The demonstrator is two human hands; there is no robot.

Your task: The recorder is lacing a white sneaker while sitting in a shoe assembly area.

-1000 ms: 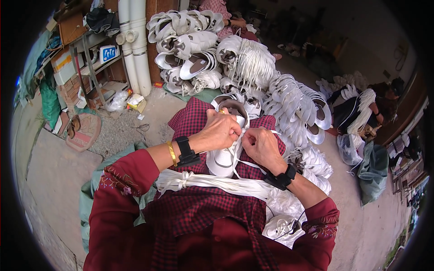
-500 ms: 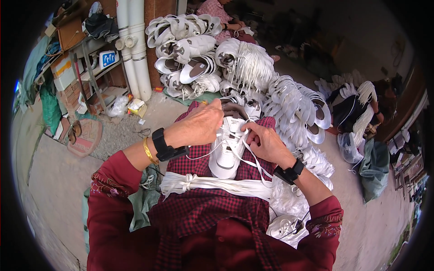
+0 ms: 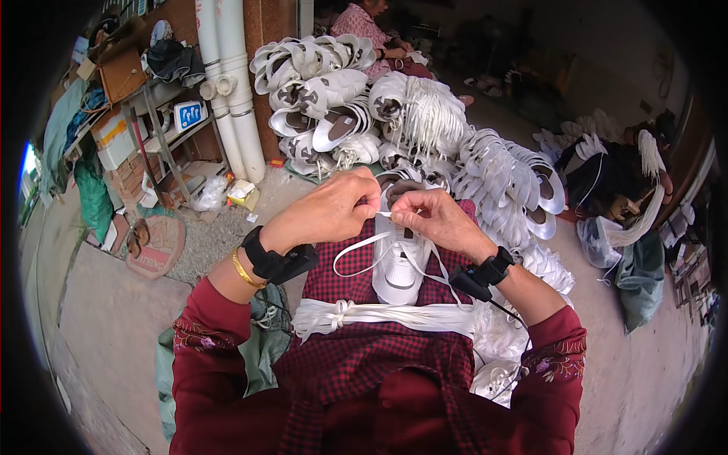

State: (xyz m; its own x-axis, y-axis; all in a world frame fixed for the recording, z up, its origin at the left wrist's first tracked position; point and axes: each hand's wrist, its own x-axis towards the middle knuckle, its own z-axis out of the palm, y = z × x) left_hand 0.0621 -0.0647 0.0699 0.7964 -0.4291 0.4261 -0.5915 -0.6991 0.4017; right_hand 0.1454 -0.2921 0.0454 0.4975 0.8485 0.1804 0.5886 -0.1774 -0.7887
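Observation:
On my lap, over a red and black checked apron (image 3: 334, 356), lies a white shoe upper (image 3: 397, 277) with its toe toward me. A flat white shoelace (image 3: 362, 244) runs through its eyelets and loops out to the left. My left hand (image 3: 334, 211) is closed above the upper, its fingertips pinching the lace. Thumb and forefinger of my right hand (image 3: 438, 220) grip the lace close beside them, so a short stretch spans the two hands. Across my lap, below the toe, rests a tied bundle of white laces (image 3: 394, 317).
Stacked white shoe uppers (image 3: 322, 83) pile up ahead, with more uppers (image 3: 500, 174) to the right. Another person (image 3: 364, 30) sits behind the pile. White pipes (image 3: 231, 91) and a cluttered shelf (image 3: 171, 140) stand at left. A green sack (image 3: 637, 280) is at right.
Both hands have drawn together above the upper and now pinch the lace between them; before, they were apart at its two sides. The whole view has shifted slightly.

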